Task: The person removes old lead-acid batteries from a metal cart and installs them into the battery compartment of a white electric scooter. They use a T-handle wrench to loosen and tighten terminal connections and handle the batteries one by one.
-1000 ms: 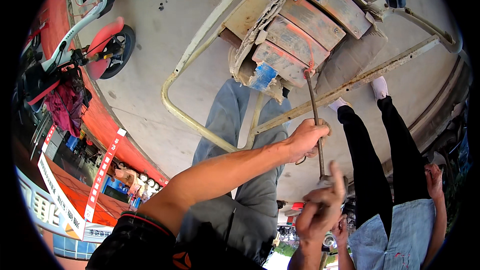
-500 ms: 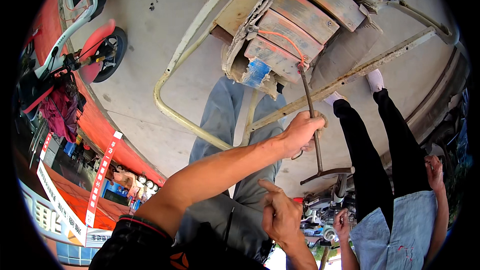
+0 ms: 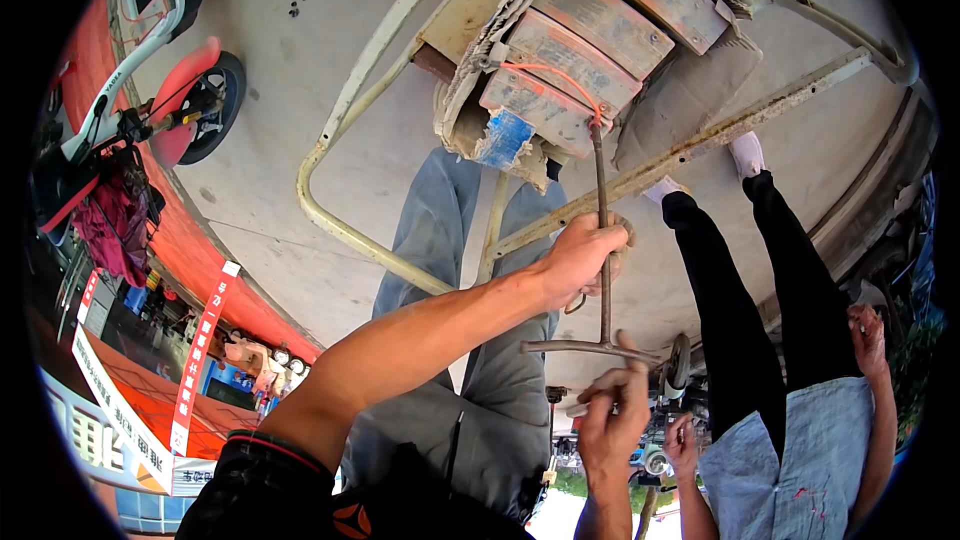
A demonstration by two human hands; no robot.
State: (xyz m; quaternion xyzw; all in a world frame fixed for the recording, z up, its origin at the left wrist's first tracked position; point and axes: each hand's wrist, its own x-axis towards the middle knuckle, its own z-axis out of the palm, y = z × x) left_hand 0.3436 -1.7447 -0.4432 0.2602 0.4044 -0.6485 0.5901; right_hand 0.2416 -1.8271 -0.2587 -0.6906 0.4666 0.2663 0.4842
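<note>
My left hand [image 3: 588, 252] is closed around the shaft of a long T-handle wrench [image 3: 602, 180]. The wrench's far tip meets the end of a red wire [image 3: 560, 78] at the corner of the nearest battery [image 3: 535, 112]. A small curved metal piece shows under my left hand; I cannot tell what it is. Close to the wrench's crossbar [image 3: 560, 347] is my right hand [image 3: 612, 415], its index finger stretched up against the bar and its other fingers loosely bent. Several dusty, reddish-grey block batteries stand in a row, wrapped in torn cardboard [image 3: 462, 105].
A cream metal frame [image 3: 345, 230] surrounds the batteries, with a rusty crossbar [image 3: 690, 152] on the near side. At the right stands another person in black trousers [image 3: 720, 290]. A scooter with a red mudguard [image 3: 185, 105] is parked at the left, beside a red strip of ground.
The wrench has turned, its crossbar swinging round and to the left. My left hand has shifted slightly left with the shaft. My right hand has risen rightward to the crossbar.
</note>
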